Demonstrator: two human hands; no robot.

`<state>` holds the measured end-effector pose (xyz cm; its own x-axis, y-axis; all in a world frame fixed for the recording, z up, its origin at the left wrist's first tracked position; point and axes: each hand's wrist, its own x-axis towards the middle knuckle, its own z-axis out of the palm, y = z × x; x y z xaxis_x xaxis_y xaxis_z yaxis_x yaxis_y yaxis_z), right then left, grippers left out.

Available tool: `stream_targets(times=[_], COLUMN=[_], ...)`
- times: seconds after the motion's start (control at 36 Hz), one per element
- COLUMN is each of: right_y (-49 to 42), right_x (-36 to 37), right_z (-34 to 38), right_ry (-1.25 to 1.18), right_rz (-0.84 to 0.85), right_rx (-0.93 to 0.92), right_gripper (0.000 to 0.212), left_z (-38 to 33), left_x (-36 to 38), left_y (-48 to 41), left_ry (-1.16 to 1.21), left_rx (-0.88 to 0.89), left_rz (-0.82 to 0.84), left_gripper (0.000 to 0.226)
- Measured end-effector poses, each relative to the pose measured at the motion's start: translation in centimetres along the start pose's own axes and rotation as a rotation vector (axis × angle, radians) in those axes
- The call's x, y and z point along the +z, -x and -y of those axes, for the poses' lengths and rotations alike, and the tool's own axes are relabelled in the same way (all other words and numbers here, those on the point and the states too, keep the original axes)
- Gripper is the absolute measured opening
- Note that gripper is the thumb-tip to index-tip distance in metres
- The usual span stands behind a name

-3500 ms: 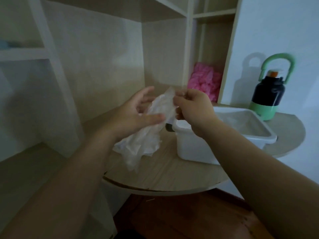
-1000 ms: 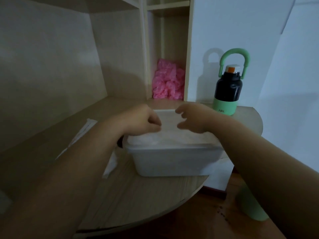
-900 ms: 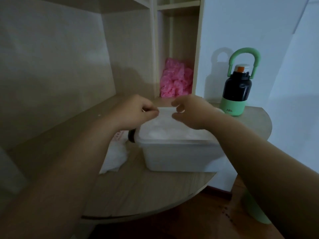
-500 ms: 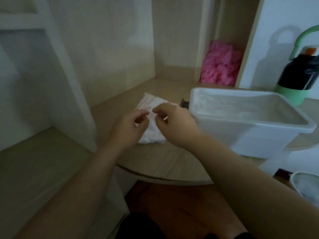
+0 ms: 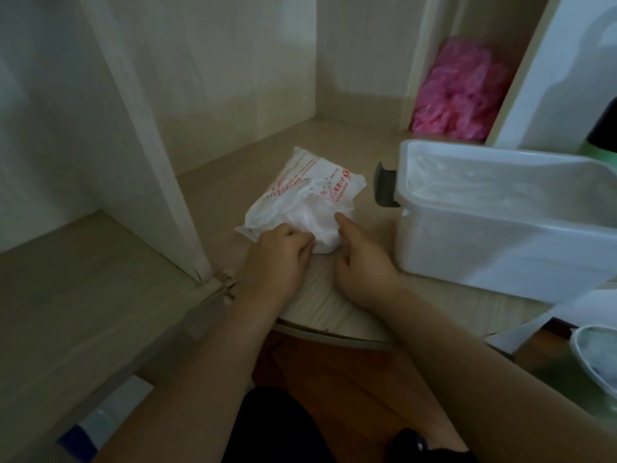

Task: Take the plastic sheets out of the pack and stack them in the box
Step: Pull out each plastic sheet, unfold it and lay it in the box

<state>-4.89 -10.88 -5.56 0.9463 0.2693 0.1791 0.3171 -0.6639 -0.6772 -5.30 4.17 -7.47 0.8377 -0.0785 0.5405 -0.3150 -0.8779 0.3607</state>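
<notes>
The white pack [image 5: 310, 192] with red print lies crumpled on the wooden table [image 5: 334, 315], left of the box. My left hand [image 5: 278, 259] grips the pack's near edge with curled fingers. My right hand [image 5: 362, 259] lies beside it, its forefinger stretched out and touching the loose plastic at the pack's mouth. The white plastic box [image 5: 500, 242] stands to the right with a grey latch [image 5: 385, 188] on its end. Clear plastic sheets [image 5: 467, 192] lie inside it.
A pink plastic bundle [image 5: 457, 95] fills the niche behind the box. A dark bottle with a green base [image 5: 604, 132] shows at the right edge. A shelf upright [image 5: 147, 135] stands left of the pack. A bin [image 5: 597, 359] sits low right, beyond the table's curved edge.
Both hands left the box, where they laid a sheet, and came back left to the pack. They now lie lower, on its near edge, and my view has dropped.
</notes>
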Motion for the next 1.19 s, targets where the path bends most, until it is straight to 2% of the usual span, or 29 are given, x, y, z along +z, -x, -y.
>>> stream_targets(times=[0.11, 0.28, 0.39, 0.5, 0.67, 0.89, 0.94, 1.03, 1.11, 1.19], right_y=[0.0, -0.1, -0.3, -0.8, -0.3, 0.0, 0.0, 0.1, 0.1, 0.1], right_x=[-0.1, 0.0, 0.4, 1.2, 0.3, 0.0, -0.1, 0.0, 0.0, 0.0], right_z=[-0.3, -0.4, -0.5, -0.8, -0.8, -0.5, -0.5, -0.5, -0.6, -0.7], right_ry=[-0.052, -0.023, 0.107, 0.305, 0.032, -0.084, -0.067, -0.03, -0.048, -0.081], right_rz=[-0.067, -0.073, -0.038, -0.01, -0.045, -0.106, -0.08, -0.032, -0.021, -0.035], right_rx=[-0.02, -0.056, -0.033, -0.042, -0.028, -0.005, -0.008, -0.051, -0.071, -0.064], right_gripper=[0.06, 0.061, 0.063, 0.063, 0.052, 0.058, 0.058, 0.054, 0.05, 0.051], left_z=[0.2, 0.2, 0.5, 0.7, 0.3, -0.2, -0.2, 0.3, 0.7, 0.4], left_x=[-0.3, -1.2, -0.3, 0.0, -0.6, -1.3, -1.3, -0.8, -0.5, -0.7], left_y=[0.3, 0.0, -0.1, -0.1, 0.3, 0.4, 0.3, 0.1, 0.2, 0.6], left_ry=[0.087, 0.275, 0.1, 0.069, 0.069, 0.202, 0.206, 0.08, -0.019, 0.037], left_rx=[-0.044, -0.195, -0.096, -0.009, -0.016, -0.122, -0.125, -0.091, -0.024, -0.01], left_rz=[-0.054, -0.065, 0.088, 0.058, -0.033, -0.112, -0.082, -0.036, -0.056, -0.087], left_gripper=[0.013, 0.008, 0.032, 0.023, 0.011, 0.002, 0.007, 0.025, 0.022, 0.021])
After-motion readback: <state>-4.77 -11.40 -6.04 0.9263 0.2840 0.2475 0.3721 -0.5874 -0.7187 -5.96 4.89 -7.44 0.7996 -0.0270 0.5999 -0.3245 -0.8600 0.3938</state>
